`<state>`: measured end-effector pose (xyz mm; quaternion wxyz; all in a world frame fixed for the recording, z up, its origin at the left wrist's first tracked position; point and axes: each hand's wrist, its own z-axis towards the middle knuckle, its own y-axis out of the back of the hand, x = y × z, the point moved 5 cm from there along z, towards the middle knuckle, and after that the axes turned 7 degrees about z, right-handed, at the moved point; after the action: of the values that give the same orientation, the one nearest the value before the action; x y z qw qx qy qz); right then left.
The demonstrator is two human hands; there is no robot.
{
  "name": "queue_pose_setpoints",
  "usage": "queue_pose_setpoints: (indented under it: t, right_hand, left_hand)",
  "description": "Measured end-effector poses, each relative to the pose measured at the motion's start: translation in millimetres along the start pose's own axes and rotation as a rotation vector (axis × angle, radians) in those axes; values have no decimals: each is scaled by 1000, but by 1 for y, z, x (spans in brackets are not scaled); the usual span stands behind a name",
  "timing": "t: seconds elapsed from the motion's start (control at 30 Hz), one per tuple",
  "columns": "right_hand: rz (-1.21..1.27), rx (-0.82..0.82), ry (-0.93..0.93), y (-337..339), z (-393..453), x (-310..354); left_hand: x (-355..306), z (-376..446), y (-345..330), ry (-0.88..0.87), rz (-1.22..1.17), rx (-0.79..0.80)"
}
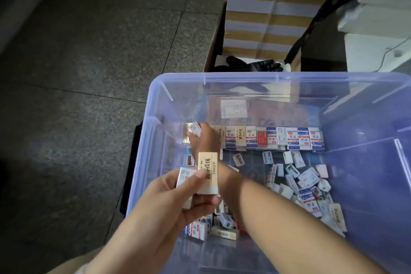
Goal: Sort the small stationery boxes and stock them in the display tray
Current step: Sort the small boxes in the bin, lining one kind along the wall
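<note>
Cream eraser box [208, 172], gripped in the left hand [178, 202]: "ERASER" printed lengthwise along its side. Other box print beside it: illegible.

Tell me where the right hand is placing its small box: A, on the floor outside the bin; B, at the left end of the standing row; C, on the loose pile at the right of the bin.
B: the right hand holds a small box at the left end of the standing row in the clear bin.
</note>
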<state>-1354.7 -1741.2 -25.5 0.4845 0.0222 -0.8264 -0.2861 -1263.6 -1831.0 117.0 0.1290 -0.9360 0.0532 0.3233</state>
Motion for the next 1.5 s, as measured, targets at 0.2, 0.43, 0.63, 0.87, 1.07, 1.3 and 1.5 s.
queue_pose_setpoints:
  t: [0.2,0.43,0.63,0.87,1.07,1.3,1.5]
  right_hand:
    - [-3,-17,40,18,1,-8]
    - [37,66,103,40,-17,-8]
    - [-111,65,78,37,-12,-16]
    - [254,143,-27,22,-10,-10]
    - [519,240,-97,86,-44,9]
    - [634,525,-26,122,-87,20]
    - [415,253,-105,128,-45,-15]
  left_hand:
    - [-4,-3,-4,3,8,27]
    - [-9,-8,-5,-33,24,53]
    - [-9,-6,-5,-49,-5,33]
    - [-6,6,-2,-68,-40,11]
    - [-9,14,-10,-149,-11,-36]
    - [-14,29,-28,-253,245,-60]
    - [-2,90,-30,-39,341,-193]
